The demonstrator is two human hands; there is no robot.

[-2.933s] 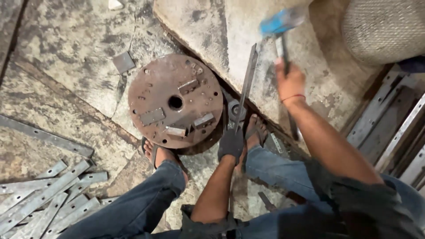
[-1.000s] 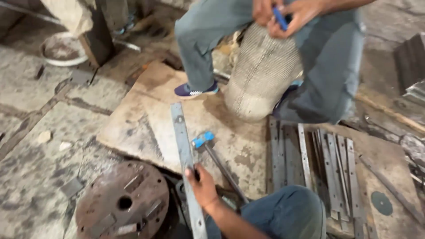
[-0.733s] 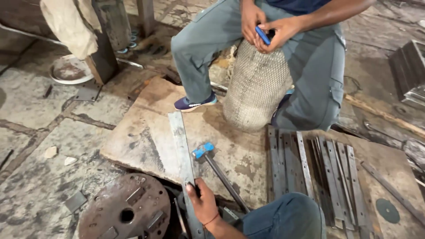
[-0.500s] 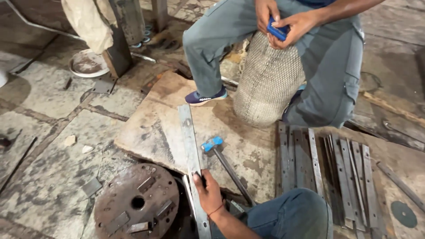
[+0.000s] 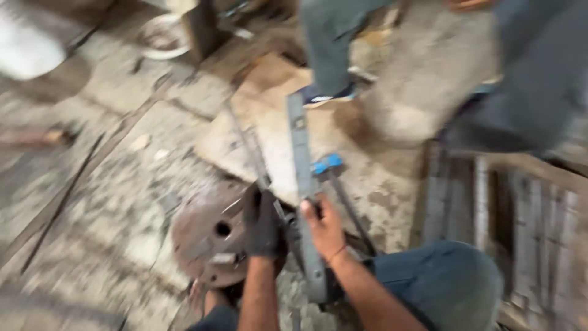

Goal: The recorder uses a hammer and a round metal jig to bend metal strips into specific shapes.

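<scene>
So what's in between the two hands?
In the head view, a long flat grey metal strip runs between the gloved left hand and the bare right hand. The right hand grips it; blur hides what the left holds.

Cracked concrete floor [image 5: 92, 202] carries a flat stone slab [image 5: 269, 135], a rusty round steel disc [image 5: 211, 236], a blue-headed hammer [image 5: 327, 165] on the slab, and metal strips [image 5: 484, 202] at right.

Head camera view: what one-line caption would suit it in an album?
Gloved left hand and bare right hand grip a flat metal bar beside a rusty round plate, blue-headed hammer nearby.
</scene>
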